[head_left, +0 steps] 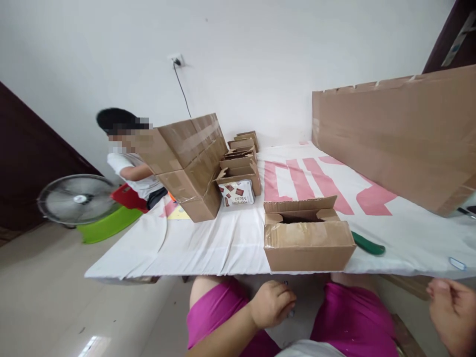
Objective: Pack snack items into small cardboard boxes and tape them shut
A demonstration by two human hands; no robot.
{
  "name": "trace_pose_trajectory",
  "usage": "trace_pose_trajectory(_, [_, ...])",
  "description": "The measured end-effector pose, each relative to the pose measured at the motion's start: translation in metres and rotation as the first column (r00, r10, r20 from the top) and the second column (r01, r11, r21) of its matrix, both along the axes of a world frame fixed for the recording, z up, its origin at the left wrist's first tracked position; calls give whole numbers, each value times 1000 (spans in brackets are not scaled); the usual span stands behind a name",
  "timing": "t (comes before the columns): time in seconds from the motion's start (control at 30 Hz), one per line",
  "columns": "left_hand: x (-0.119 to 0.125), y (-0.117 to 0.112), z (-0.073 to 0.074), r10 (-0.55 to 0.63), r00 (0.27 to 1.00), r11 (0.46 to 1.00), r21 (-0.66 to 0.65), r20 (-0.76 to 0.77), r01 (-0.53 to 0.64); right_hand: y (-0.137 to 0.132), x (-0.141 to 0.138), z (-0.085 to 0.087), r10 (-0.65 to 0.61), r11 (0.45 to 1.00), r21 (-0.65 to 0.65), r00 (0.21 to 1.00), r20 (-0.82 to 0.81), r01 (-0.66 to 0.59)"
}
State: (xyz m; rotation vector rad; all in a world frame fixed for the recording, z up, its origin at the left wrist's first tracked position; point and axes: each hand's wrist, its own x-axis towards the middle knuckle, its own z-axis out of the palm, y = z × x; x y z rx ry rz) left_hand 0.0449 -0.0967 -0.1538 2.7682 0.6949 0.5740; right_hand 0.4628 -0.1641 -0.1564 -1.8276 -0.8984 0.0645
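My left hand (273, 303) hovers over my lap, below the table edge, with its fingers curled closed. Small grey bits show beside the fingers; I cannot tell whether they are held or lie behind. At the right edge of the view my right hand (454, 310) is partly cut off, thumb and fingers drawn together; what they hold, if anything, is hidden. Nearest in front of me, at the table edge, stands an open cardboard box (310, 243) with its back flap raised. A dark green curved object (368, 244) lies just right of it.
Stacked closed cartons (193, 163) stand left, beside a row of open boxes (241, 168), one with a printed card (238, 193). A large cardboard panel (394, 134) rises right. A small blue-rimmed item (457, 264) lies near the edge. A co-worker (130, 166) sits beyond, near a fan (79, 199).
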Motion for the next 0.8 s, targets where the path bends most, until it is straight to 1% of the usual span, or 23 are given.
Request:
trace_pose_trajectory(0.03, [-1, -3, 16, -5, 991, 993, 119, 135, -11, 7, -9, 15, 41, 998, 42, 999, -26, -40])
trace_pose_trajectory(0.07, [-2, -4, 33, 14, 965, 978, 199, 262, -68, 14, -16, 29, 85, 993, 86, 996, -5, -85])
trace_pose_trajectory(0.1, [-3, -3, 50, 68, 920, 959, 230, 386, -168, 22, -23, 43, 135, 983, 115, 989, 59, -142])
trace_pose_trajectory(0.13, [-5, 1, 66, 161, 853, 932, 208, 497, -297, 30, -29, 56, 180, 969, 146, 974, 135, -199])
trace_pose_trajectory(0.17, [-6, 6, 81, 294, 763, 890, 125, 575, -438, 38, -35, 68, 220, 949, 181, 955, 199, -257])
trace_pose_trajectory(0.2, [-7, 13, 94, 408, 683, 849, 24, 605, -528, 47, -40, 80, 257, 926, 215, 936, 241, -310])
trace_pose_trajectory(0.23, [-7, 19, 104, 466, 658, 836, -50, 591, -547, 56, -46, 91, 292, 900, 253, 921, 256, -356])
trace_pose_trajectory(0.27, [-6, 25, 112, 481, 670, 845, -97, 566, -525, 64, -52, 103, 336, 873, 279, 908, 250, -400])
trace_pose_trajectory(0.3, [-5, 30, 116, 449, 705, 875, -111, 548, -471, 71, -59, 116, 381, 848, 292, 893, 241, -441])
trace_pose_trajectory(0.33, [-4, 33, 118, 380, 750, 914, -97, 542, -393, 77, -67, 129, 430, 826, 289, 873, 233, -484])
trace_pose_trajectory(0.37, [-2, 34, 117, 300, 777, 946, -68, 553, -317, 81, -75, 142, 476, 809, 264, 848, 233, -526])
trace_pose_trajectory(0.4, [-1, 34, 115, 228, 785, 966, -34, 576, -256, 85, -83, 155, 527, 789, 222, 816, 237, -574])
trace_pose_trajectory(0.43, [1, 34, 111, 175, 776, 976, -6, 605, -216, 87, -91, 167, 589, 759, 160, 771, 242, -631])
trace_pose_trajectory(0.47, [3, 32, 106, 149, 759, 981, 3, 634, -196, 89, -100, 178, 665, 711, 82, 706, 243, -699])
trace_pose_trajectory(0.5, [4, 31, 101, 149, 737, 982, -9, 660, -190, 91, -108, 186, 745, 641, -4, 622, 242, -767])
trace_pose_trajectory(0.53, [6, 31, 96, 165, 713, 981, -38, 682, -191, 93, -116, 192, 817, 556, -98, 522, 243, -825])
trace_pose_trajectory(0.6, [9, 30, 87, 192, 669, 979, -94, 718, -180, 98, -132, 199, 913, 386, -285, 319, 255, -877])
trace_pose_trajectory(0.63, [10, 30, 84, 200, 647, 978, -114, 736, -173, 103, -139, 199, 938, 320, -377, 235, 256, -869])
trace_pose_trajectory(0.67, [11, 30, 81, 203, 627, 978, -124, 752, -168, 108, -145, 199, 955, 268, -463, 170, 244, -845])
trace_pose_trajectory(0.7, [12, 30, 79, 203, 612, 978, -128, 764, -164, 114, -151, 198, 970, 220, -539, 122, 211, -813])
trace_pose_trajectory(0.73, [13, 30, 78, 202, 604, 978, -130, 771, -160, 120, -155, 198, 983, 171, -601, 91, 161, -781])
trace_pose_trajectory(0.8, [13, 30, 77, 201, 604, 979, -136, 771, -153, 132, -162, 197, 996, 85, -697, 64, 56, -712])
